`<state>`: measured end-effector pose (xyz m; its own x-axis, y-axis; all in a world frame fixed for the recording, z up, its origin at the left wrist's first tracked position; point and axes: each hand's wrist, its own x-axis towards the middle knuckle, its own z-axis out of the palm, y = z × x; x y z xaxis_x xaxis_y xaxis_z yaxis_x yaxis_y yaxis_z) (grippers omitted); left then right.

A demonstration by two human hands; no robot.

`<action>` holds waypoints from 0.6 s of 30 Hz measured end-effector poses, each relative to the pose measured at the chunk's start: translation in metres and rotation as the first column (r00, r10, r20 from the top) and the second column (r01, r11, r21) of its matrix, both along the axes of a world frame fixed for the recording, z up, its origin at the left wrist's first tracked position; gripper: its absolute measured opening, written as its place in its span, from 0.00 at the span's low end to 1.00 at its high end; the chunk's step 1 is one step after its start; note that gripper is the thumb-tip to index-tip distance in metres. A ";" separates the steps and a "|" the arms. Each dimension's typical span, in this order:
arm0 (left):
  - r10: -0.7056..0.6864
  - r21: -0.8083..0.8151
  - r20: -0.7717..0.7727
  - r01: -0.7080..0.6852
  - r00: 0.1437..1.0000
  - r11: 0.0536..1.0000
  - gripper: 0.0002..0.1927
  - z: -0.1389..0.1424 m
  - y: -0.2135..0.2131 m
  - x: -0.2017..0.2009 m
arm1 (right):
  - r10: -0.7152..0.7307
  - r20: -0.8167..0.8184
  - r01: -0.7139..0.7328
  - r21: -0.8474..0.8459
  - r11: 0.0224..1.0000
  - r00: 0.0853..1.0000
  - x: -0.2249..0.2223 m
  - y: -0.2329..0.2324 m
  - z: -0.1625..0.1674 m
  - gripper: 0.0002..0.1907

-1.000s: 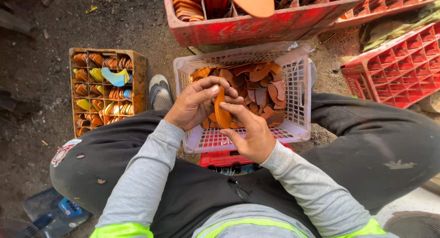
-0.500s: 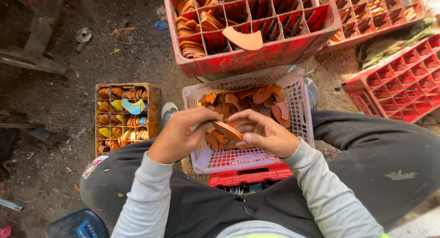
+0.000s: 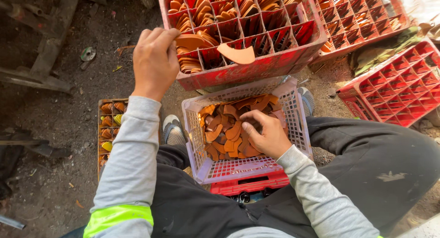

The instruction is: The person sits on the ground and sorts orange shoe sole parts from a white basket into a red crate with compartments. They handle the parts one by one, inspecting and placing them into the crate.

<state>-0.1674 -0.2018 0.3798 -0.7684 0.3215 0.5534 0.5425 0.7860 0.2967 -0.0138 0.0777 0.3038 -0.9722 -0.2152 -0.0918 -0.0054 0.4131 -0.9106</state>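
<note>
At the far left, a small wooden box [image 3: 109, 128] sits on the dirt ground [image 3: 50, 105], its compartments filled with brown and yellow pieces. Just right of it, the left arm in a grey sleeve reaches up and forward. The left hand [image 3: 155, 59] is closed in a pinch, fingers curled, holding a flat brown leather piece [image 3: 189, 41] by its edge right over the near left compartments of the big red crate [image 3: 247, 68]. That crate is divided into cells, many stacked with similar brown pieces, and one lighter curved piece [image 3: 237, 53] lies across its front dividers. A grey shoe [image 3: 174, 130] shows between the wooden box and the white plastic basket [image 3: 293, 123]. The basket rests on a lower red crate [image 3: 250, 183] between the person's knees and holds a loose heap of brown leather pieces [image 3: 224, 132]. The right hand [image 3: 268, 132] lies inside the basket on the heap, fingers bent and fingertips pressed among the pieces; whether it actually has hold of one I cannot tell. To the right, dark trousers [image 3: 380, 160] cover the right leg, and beyond it two more red crates [image 3: 394, 89] stand on the ground, the nearer one with bare cells.
</note>
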 end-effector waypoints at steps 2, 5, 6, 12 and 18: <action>-0.009 -0.030 -0.009 0.009 1.000 0.999 0.07 -0.013 0.008 -0.014 | -0.039 -0.012 0.039 -0.007 0.999 0.999 -0.006 0.002 0.003 0.13; -0.026 -0.084 0.024 0.028 0.999 0.996 0.10 -0.031 0.016 -0.032 | -0.062 -0.005 0.062 -0.016 0.998 0.998 -0.012 0.001 0.004 0.12; -0.036 -0.113 0.041 0.040 0.999 0.993 0.10 -0.035 0.017 -0.036 | -0.067 0.001 0.067 -0.016 0.998 0.998 -0.014 0.001 0.004 0.12; -0.040 -0.233 0.072 0.055 0.997 0.971 0.13 -0.055 0.035 -0.052 | 0.005 -0.067 -0.006 -0.014 1.000 0.998 -0.020 -0.001 0.003 0.10; -0.133 -0.300 0.003 0.128 0.991 0.945 0.10 -0.094 0.039 -0.068 | -0.051 -0.212 0.060 0.032 0.998 0.976 -0.027 0.022 -0.004 0.10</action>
